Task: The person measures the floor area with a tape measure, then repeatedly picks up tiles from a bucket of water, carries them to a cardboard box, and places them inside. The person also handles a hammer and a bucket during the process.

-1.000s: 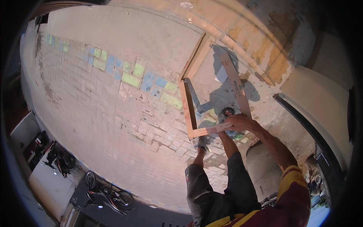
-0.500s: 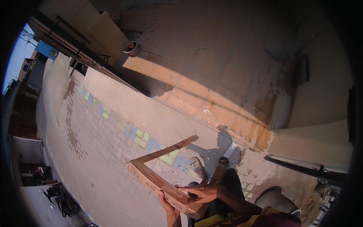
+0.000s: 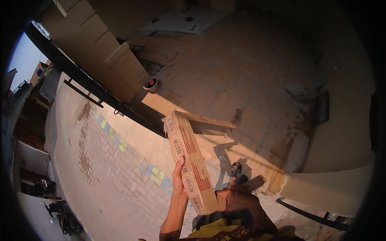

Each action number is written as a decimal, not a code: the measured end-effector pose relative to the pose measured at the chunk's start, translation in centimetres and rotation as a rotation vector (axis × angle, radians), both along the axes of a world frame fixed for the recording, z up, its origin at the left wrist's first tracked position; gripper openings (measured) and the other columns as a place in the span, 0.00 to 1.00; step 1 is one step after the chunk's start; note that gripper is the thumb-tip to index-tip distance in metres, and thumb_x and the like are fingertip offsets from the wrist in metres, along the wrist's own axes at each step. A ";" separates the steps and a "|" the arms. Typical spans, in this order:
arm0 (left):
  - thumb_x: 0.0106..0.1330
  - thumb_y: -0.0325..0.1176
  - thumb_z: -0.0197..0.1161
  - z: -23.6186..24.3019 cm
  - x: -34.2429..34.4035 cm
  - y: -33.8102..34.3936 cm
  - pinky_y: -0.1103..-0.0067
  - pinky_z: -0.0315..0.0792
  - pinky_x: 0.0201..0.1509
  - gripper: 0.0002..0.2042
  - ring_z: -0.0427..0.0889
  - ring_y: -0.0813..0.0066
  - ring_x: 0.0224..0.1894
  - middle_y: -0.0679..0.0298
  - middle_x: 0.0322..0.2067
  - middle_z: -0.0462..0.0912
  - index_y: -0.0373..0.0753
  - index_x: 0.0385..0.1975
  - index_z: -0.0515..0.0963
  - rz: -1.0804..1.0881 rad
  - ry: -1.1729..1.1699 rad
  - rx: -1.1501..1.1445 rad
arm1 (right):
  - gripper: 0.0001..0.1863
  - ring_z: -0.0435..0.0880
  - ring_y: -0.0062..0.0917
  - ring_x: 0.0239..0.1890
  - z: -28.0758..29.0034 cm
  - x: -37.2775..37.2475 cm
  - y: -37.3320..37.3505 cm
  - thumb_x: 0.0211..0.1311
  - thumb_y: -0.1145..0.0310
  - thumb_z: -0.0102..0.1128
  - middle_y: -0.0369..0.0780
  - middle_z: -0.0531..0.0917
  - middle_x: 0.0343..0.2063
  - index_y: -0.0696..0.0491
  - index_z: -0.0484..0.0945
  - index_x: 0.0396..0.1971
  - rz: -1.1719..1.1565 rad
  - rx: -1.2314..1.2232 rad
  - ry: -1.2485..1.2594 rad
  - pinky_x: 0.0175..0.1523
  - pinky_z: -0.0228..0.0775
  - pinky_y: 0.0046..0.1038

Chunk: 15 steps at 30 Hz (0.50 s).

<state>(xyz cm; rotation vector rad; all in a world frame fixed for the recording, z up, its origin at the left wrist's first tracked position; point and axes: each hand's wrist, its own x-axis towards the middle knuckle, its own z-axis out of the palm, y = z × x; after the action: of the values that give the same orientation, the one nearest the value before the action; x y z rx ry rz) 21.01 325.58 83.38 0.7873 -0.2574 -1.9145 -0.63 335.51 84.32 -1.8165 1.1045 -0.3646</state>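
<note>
My left hand (image 3: 179,182) grips the left side of a long, narrow brown cardboard box (image 3: 189,156), with the thumb laid on its printed face. The box tilts in front of me, one end near my body and the other pointing away. From its far end a long cardboard flap (image 3: 213,121) juts out to the right. My right hand (image 3: 237,201) is closed at the near right edge of the box, its fingers mostly in shadow. Beside that hand another cardboard flap (image 3: 255,183) sticks out. The inside of the box is hidden.
A dark sliding gate rail (image 3: 108,98) runs along the left of the tiled floor (image 3: 241,80). A pot (image 3: 150,84) stands by the wall. My sandalled foot (image 3: 236,166) shows below. A motorcycle (image 3: 66,217) is parked at lower left, beyond the brick paving (image 3: 116,176).
The box has swung from slanting across to pointing more away from me and sits higher. My right hand has gone from its face to its near right edge. My view has shifted forward.
</note>
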 end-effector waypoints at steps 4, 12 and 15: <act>0.73 0.43 0.63 0.6 -6.4 -10.2 0.74 0.86 0.39 0.21 0.88 0.69 0.37 0.58 0.43 0.86 0.35 0.57 0.74 0.069 -0.035 0.005 | 0.25 0.89 0.42 0.36 -1.5 -5.3 -7.8 0.49 0.52 0.77 0.47 0.88 0.30 0.52 0.81 0.40 -0.021 -0.043 0.009 0.44 0.79 0.40; 0.75 0.32 0.61 4.7 -12.8 -25.2 0.78 0.83 0.43 0.15 0.86 0.74 0.41 0.60 0.47 0.85 0.37 0.58 0.74 0.240 -0.253 -0.156 | 0.23 0.87 0.48 0.36 6.9 -10.7 -20.0 0.53 0.55 0.75 0.50 0.86 0.30 0.55 0.80 0.43 -0.260 0.104 0.167 0.45 0.77 0.43; 0.74 0.32 0.63 4.6 -13.7 -32.6 0.79 0.80 0.47 0.17 0.84 0.75 0.44 0.60 0.48 0.84 0.35 0.58 0.73 0.393 -0.418 -0.293 | 0.26 0.86 0.51 0.36 6.3 -10.3 -23.3 0.53 0.56 0.75 0.53 0.86 0.32 0.59 0.79 0.45 -0.510 0.077 0.296 0.46 0.77 0.44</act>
<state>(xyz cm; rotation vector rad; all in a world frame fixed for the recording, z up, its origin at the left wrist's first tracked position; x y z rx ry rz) 7.29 293.00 87.95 0.9519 -0.5799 -1.2976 -10.98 312.17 90.66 -1.5340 1.7712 -0.3479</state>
